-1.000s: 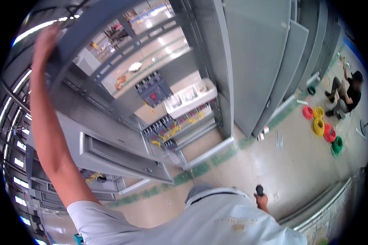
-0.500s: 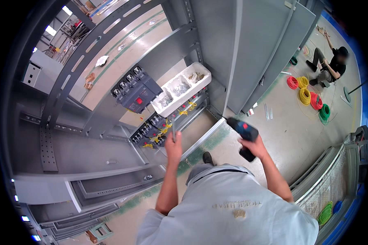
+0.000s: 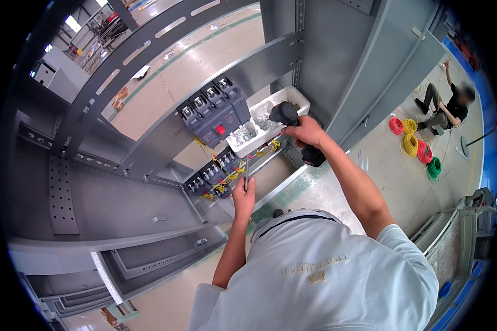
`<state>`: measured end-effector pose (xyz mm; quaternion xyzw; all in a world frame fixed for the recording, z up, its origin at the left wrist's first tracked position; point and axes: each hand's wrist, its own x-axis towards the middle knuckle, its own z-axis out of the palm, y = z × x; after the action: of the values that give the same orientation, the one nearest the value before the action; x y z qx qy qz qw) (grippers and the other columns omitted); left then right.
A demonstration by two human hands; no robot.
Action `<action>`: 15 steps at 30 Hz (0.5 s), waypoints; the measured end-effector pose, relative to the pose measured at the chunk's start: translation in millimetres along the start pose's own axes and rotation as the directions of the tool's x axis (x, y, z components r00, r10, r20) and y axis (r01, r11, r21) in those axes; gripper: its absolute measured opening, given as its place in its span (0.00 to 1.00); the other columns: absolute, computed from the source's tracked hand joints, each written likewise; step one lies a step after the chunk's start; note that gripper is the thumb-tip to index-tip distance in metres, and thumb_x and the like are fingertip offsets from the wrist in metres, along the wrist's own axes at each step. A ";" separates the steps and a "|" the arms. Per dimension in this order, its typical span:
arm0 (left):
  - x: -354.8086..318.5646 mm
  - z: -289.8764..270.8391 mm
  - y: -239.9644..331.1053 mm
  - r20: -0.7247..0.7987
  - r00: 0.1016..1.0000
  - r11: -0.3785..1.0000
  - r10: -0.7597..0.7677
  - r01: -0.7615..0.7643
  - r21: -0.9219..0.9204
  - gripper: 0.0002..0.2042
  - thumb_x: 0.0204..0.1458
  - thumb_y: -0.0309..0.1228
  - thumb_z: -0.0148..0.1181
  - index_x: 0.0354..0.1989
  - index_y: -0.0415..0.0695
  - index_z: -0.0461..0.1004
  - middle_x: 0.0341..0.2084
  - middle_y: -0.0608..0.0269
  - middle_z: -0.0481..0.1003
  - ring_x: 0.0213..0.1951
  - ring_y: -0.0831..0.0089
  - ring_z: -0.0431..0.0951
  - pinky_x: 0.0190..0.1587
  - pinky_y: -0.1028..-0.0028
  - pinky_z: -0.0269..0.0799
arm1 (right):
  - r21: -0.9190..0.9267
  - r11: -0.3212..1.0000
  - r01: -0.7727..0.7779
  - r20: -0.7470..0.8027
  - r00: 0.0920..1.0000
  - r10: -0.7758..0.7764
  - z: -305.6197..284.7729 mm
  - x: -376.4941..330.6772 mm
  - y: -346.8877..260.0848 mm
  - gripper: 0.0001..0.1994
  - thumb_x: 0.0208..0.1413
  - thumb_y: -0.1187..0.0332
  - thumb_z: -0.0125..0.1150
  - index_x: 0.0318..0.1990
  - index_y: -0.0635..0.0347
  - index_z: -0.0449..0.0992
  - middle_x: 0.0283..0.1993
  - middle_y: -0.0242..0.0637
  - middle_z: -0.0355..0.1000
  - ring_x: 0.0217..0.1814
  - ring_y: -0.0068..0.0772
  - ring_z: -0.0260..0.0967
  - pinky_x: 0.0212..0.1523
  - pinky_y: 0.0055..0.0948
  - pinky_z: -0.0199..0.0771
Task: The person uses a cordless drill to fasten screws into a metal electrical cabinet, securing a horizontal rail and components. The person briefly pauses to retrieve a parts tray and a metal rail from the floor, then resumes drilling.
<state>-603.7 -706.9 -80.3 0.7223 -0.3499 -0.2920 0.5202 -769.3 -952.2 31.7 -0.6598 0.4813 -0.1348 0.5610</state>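
Note:
In my right hand (image 3: 308, 132) is a black cordless drill (image 3: 284, 113), gripped by its handle, its battery below the fist. The drill's head is over a white foam tray (image 3: 299, 99) and hides part of it. Small metal fasteners (image 3: 243, 134) lie in the tray's compartments. My left hand (image 3: 243, 198) is closed around a slim grey metal tool (image 3: 247, 172), pointing up below the tray; its exact kind is unclear. Beside the tray, a large dark circuit breaker (image 3: 218, 118) with a red button sits on a crossbar. Smaller breakers (image 3: 212, 174) with yellow wires (image 3: 234, 175) are lower down.
A grey metal cabinet frame (image 3: 143, 132) surrounds the work, its tall door panel (image 3: 370, 71) on the right. Beyond it, red, yellow and green wire coils (image 3: 410, 144) lie on the floor near another seated person (image 3: 453, 105). Metal frames (image 3: 453, 231) stand at lower right.
My right hand has carried the drill up and left from beside the cabinet edge to over the foam tray. My left hand still grips the slim tool. The whole view has shifted.

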 end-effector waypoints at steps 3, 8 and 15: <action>-5.7 7.1 -2.7 -0.025 1.000 1.000 -0.008 0.008 -0.017 0.12 0.61 0.37 0.57 0.35 0.39 0.74 0.18 0.72 0.63 0.23 0.82 0.60 0.27 0.75 0.58 | -0.019 1.000 -0.006 0.012 1.000 0.006 0.4 4.2 -0.5 0.18 0.48 0.60 0.70 0.39 0.67 0.78 0.22 0.35 0.72 0.20 0.28 0.73 0.22 0.30 0.74; 2.5 18.5 7.3 -0.006 1.000 0.995 -0.019 0.018 -0.098 0.12 0.60 0.37 0.59 0.36 0.39 0.75 0.19 0.75 0.64 0.23 0.84 0.60 0.27 0.78 0.57 | 0.136 0.990 0.031 0.019 0.999 -0.034 -7.4 -12.2 0.1 0.16 0.50 0.62 0.69 0.39 0.66 0.77 0.21 0.33 0.70 0.18 0.26 0.70 0.22 0.28 0.72; 48.1 59.4 42.4 -0.049 0.999 0.966 -0.008 -0.005 -0.258 0.10 0.61 0.36 0.59 0.35 0.40 0.74 0.17 0.75 0.63 0.21 0.86 0.60 0.24 0.78 0.55 | 0.291 0.948 0.124 0.005 0.991 -0.131 -21.1 -48.6 -7.9 0.11 0.54 0.65 0.67 0.37 0.62 0.75 0.20 0.29 0.67 0.18 0.22 0.66 0.21 0.25 0.67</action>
<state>-630.8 -787.3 -59.7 0.6558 -0.2954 -0.3177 0.6179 -804.9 -927.6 63.2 -0.6016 0.4057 -0.2320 0.6477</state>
